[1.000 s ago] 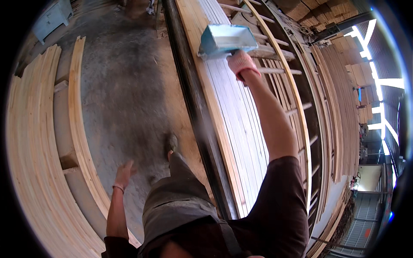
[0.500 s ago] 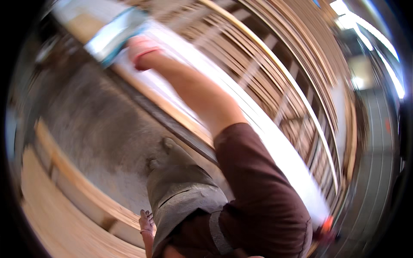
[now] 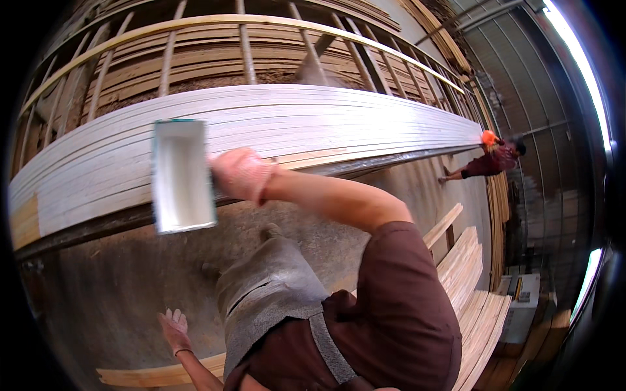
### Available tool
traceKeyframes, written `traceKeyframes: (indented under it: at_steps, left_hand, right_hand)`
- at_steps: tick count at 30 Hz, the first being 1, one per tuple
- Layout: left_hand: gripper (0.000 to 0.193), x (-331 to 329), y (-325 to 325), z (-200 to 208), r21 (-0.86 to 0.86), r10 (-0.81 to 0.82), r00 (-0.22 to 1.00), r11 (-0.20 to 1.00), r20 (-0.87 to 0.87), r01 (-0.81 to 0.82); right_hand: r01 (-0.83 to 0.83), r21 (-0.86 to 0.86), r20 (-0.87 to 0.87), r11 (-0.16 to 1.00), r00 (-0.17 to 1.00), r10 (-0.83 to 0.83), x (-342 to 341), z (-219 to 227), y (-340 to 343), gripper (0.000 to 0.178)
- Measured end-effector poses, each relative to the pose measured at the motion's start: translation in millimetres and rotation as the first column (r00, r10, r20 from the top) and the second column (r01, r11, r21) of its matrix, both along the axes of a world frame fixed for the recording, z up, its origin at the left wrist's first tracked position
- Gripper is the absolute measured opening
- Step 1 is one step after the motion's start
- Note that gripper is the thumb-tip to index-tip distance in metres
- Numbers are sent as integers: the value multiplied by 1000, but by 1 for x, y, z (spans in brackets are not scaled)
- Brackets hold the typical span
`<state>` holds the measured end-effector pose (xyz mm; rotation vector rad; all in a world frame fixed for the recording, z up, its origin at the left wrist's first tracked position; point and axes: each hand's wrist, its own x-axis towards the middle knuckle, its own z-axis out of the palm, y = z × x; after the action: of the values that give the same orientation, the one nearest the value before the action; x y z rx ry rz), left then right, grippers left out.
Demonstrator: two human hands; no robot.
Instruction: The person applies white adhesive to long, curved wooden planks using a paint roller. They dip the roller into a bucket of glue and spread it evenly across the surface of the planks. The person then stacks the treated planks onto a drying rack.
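My right hand (image 3: 242,174), in a pinkish knit glove, is closed on the side of a rectangular open tub (image 3: 185,212). The tub has teal edges, and its hollow inside is coated white. I hold it above the near edge of a long row of white-coated wooden strips (image 3: 313,124) lying side by side. Its mouth faces up toward me; the fingers behind its side are partly hidden. Down at the left, my left hand (image 3: 175,331) hangs over the floor, fingers spread, holding nothing. White residue marks its fingers.
Behind the strips run a pale wooden rail (image 3: 274,21) with crossbars and stacked boards (image 3: 280,57). Another person (image 3: 490,161) stands at the strips' far right end, near something orange (image 3: 489,137). Stacked timber (image 3: 479,326) lies right of me, beside a white box (image 3: 520,306).
My view has turned, so the row of strips now runs nearly level across it. The tub stays in my right hand, now seen into its hollow. My left hand has swung outward.
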<state>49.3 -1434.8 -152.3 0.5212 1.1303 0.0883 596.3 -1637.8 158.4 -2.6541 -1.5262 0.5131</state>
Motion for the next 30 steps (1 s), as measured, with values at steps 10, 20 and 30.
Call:
traceKeyframes:
  at_steps: [10,20,30]
  left_hand:
    - [76,63,-169,-29,-48,-346,895,936,-282,347]
    - [49,159,-298,73,173,-227,905,937,-360,304]
    - [77,139,-270,91,32,-319,795,920,-516,390]
  right_hand:
    - [365,-83,283,927,901,-330,127,16,-432,17]
    - [767,-56,145,640,640,-755,213,65,-636,25]
    - [416,-109,441,903,834,-331,283,-64,-638,35]
